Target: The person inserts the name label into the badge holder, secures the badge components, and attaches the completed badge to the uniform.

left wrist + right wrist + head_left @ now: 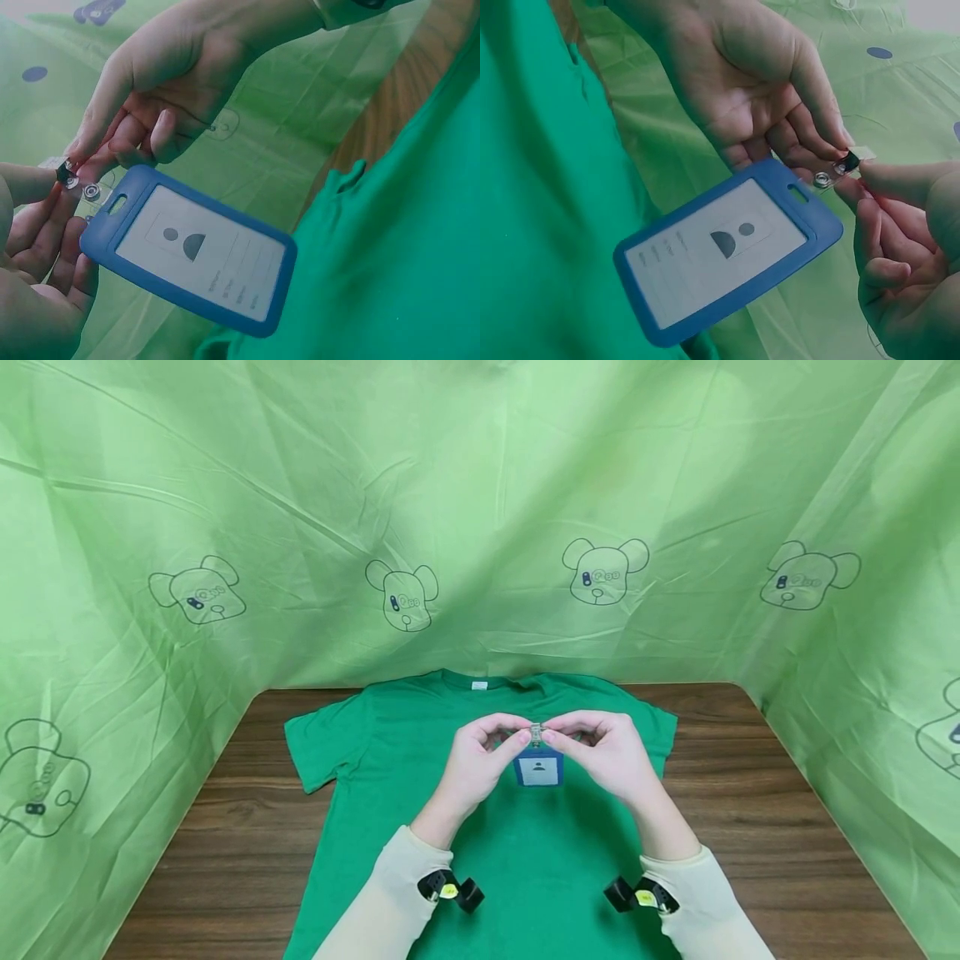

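My left hand (480, 760) and right hand (606, 758) meet over the middle of the T-shirt's chest. Between them, the fingertips of both pinch a small metal badge clip (536, 732) with a clear snap strap. From the strap hangs a blue-framed ID badge holder (538, 770), its white card showing a person symbol. In the left wrist view, the snap button (91, 192) lies just above the holder's slot. The right wrist view shows the clip (849, 159) held from both sides. A green T-shirt (420, 760) lies spread flat beneath the hands, collar at the far side.
The shirt covers much of a dark wood table (240, 810). A light green cloth (480, 510) with printed bear heads hangs behind and along both sides. Black wrist cameras (450, 891) sit on both cream sleeves (397, 893).
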`<action>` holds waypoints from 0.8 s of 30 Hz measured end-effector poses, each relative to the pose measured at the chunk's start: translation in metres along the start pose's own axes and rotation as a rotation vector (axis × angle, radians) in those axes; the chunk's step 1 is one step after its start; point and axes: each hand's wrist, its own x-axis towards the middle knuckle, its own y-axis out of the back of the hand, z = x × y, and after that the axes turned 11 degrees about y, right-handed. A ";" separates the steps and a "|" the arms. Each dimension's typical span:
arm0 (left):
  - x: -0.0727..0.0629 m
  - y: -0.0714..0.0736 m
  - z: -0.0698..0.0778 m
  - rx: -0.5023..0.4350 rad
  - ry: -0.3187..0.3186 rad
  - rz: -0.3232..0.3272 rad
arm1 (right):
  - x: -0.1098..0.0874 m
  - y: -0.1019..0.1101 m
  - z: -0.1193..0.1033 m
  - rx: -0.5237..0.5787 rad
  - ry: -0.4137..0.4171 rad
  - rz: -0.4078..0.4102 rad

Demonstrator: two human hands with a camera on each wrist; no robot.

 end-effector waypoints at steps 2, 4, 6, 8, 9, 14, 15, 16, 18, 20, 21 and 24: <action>0.000 0.001 0.000 0.023 -0.011 0.004 | 0.000 0.000 -0.001 -0.020 -0.007 0.001; -0.001 0.001 -0.001 0.053 -0.028 0.011 | 0.000 0.000 -0.001 -0.043 -0.016 0.003; -0.001 0.001 0.000 0.081 -0.047 0.018 | 0.000 0.000 -0.001 -0.063 -0.026 0.003; -0.001 0.001 0.000 0.099 -0.063 0.024 | 0.000 0.001 -0.002 -0.077 -0.034 0.005; -0.002 0.001 0.000 0.099 -0.068 0.023 | 0.000 0.001 -0.002 -0.081 -0.036 0.004; -0.002 0.000 0.000 0.088 -0.068 0.019 | 0.000 0.001 -0.003 -0.084 -0.034 0.004; -0.002 0.000 0.000 0.085 -0.069 0.019 | -0.001 0.001 -0.003 -0.082 -0.031 0.004; -0.002 0.000 0.000 0.082 -0.069 0.018 | -0.001 0.000 -0.003 -0.081 -0.029 0.004; -0.002 -0.001 -0.001 0.072 -0.072 0.013 | -0.001 0.000 -0.003 -0.083 -0.029 0.007; -0.002 -0.001 -0.001 0.063 -0.073 0.005 | -0.001 0.000 -0.004 -0.086 -0.030 0.010; -0.002 -0.001 0.000 0.061 -0.073 0.001 | -0.001 0.000 -0.004 -0.088 -0.030 0.012; -0.002 -0.001 0.001 0.058 -0.073 -0.010 | 0.000 -0.001 -0.005 -0.090 -0.025 0.020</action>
